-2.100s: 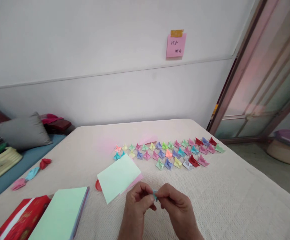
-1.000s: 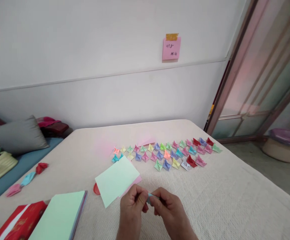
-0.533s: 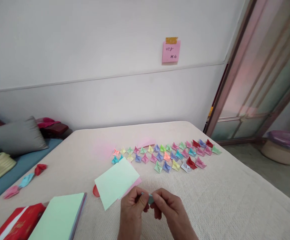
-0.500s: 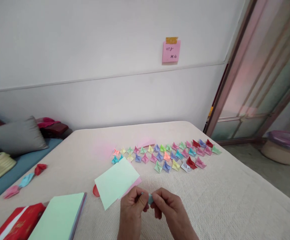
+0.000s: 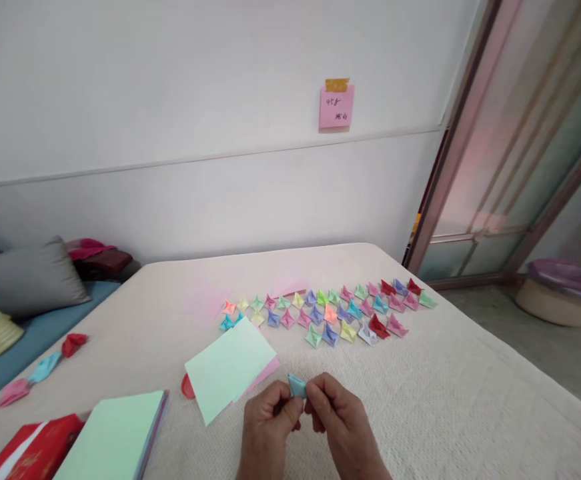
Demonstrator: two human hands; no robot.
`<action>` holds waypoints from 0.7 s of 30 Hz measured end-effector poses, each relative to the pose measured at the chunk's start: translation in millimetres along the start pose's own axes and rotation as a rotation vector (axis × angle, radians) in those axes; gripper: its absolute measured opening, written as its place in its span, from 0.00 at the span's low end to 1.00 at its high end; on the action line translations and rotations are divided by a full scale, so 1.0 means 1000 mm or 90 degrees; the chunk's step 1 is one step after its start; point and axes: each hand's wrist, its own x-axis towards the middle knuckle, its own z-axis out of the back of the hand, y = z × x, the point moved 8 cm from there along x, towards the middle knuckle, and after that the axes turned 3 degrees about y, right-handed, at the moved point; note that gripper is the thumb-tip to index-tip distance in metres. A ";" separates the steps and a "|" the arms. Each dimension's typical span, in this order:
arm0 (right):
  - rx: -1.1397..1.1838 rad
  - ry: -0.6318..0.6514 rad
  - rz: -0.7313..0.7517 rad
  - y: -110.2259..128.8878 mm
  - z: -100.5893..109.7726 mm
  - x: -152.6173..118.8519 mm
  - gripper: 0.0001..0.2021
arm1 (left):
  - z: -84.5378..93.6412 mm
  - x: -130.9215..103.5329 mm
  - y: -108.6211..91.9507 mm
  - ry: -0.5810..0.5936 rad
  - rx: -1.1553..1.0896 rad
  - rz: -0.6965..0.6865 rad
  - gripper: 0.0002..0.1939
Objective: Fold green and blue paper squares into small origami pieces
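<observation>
A small piece of folded light-blue paper [image 5: 297, 385] is pinched between both hands above the near part of the cloth-covered table [image 5: 445, 407]. My left hand [image 5: 269, 427] is closed, its thumb pressing the lower left side of the paper. The right side is gripped by my right hand [image 5: 341, 420], thumb against curled fingers. Part of the fold is hidden behind the fingertips. Just beyond my left hand lie pale green paper sheets [image 5: 230, 367] over a pink sheet [image 5: 267, 375]. Several small folded paper boats [image 5: 330, 333] in many colours stand in rows farther back.
At the near left lie a stack of coloured paper [image 5: 113, 433] and a red packet [image 5: 33, 447]. Red, blue and pink crumpled pieces [image 5: 45, 367] line the left side. A red round object [image 5: 187, 387] peeks from under the sheets. A pink note [image 5: 336, 108] is taped to the wall.
The folded paper shows more of itself above my fingers, its pointed corner now upward at the left. Both hands still pinch it. The view has shifted slightly.
</observation>
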 end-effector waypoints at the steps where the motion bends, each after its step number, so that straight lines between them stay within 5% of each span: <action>1: -0.001 0.004 -0.004 0.000 0.000 0.000 0.17 | 0.001 0.000 -0.001 0.001 -0.002 -0.002 0.11; 10: 0.086 0.005 0.067 0.007 0.002 -0.002 0.06 | -0.003 0.005 0.007 0.045 0.002 0.007 0.11; 21: 0.305 0.055 -0.093 -0.014 -0.005 0.002 0.10 | -0.001 0.002 0.001 0.010 -0.041 0.011 0.13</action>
